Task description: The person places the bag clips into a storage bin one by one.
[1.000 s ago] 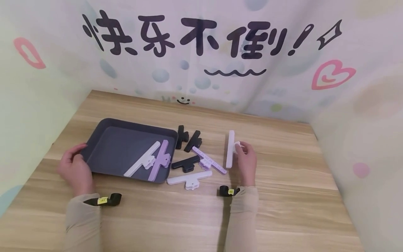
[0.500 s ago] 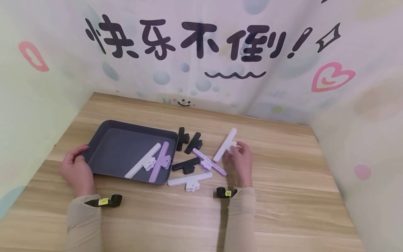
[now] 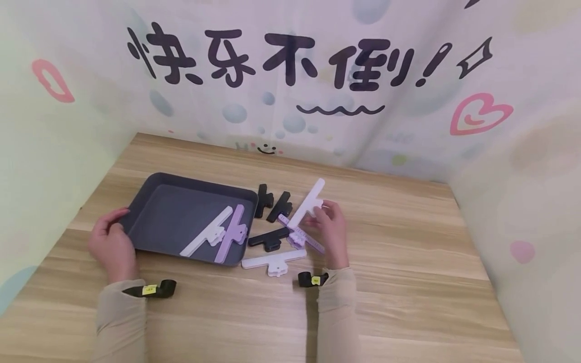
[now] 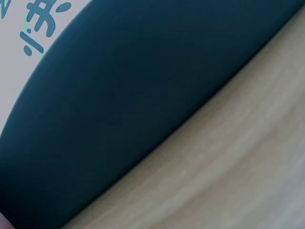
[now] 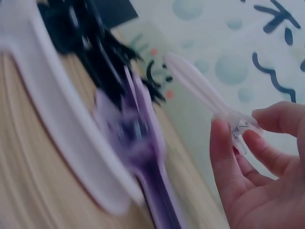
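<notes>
My right hand (image 3: 333,234) pinches a white bag clip (image 3: 307,202) by its handle tabs, thumb on one side and fingers on the other. The clip is tilted and raised over a purple clip (image 3: 314,243), partly covering it in the head view. At the left, my left hand (image 3: 112,248) holds the near-left corner of a dark grey rectangular tray (image 3: 159,214). Inside the tray, towards its right end, lie a white clip (image 3: 206,232) and a purple clip (image 3: 231,234) side by side. The left wrist view mostly shows the tray's outer wall (image 4: 133,95).
Right of the tray lie three black clips: one at the back (image 3: 262,201), one beside it (image 3: 280,206) and one nearer (image 3: 269,238). Another white clip (image 3: 274,259) lies in front of them. A printed cloth wall (image 3: 290,126) stands behind the wooden table (image 3: 408,282).
My right hand has carried the white clip leftwards, from the right of the group to above the purple clip, turning it aslant. The left hand and tray have stayed nearly still.
</notes>
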The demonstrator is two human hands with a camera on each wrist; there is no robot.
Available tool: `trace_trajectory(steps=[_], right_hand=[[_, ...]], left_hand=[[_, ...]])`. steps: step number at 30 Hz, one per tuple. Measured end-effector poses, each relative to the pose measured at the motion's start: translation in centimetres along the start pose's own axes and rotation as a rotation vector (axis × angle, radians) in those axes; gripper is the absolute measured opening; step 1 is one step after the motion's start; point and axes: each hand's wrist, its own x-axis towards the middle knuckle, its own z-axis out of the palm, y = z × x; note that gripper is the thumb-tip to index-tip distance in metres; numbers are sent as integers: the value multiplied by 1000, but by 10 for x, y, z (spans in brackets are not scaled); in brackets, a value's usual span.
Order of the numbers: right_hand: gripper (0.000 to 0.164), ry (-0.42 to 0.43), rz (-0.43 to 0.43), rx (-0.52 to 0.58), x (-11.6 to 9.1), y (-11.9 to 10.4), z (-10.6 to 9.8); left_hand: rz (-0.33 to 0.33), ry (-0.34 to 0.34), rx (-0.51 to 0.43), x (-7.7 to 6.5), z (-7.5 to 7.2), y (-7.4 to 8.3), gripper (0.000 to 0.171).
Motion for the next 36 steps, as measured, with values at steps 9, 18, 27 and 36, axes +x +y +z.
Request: trace_trajectory(steps=[9, 18, 27, 36], right_hand=[[39, -75, -7, 96, -5, 8, 24], [41, -183, 25, 119, -27, -15, 54], [39, -281, 104, 117, -47, -40, 85], [42, -354, 60, -46, -59, -40, 108]], left_hand=[[14, -5, 26, 4, -1, -7, 42], [13, -2, 31, 4, -2, -8, 41], [14, -6, 51, 5, -1, -7, 40], [31, -5, 39, 4, -2, -6, 41]])
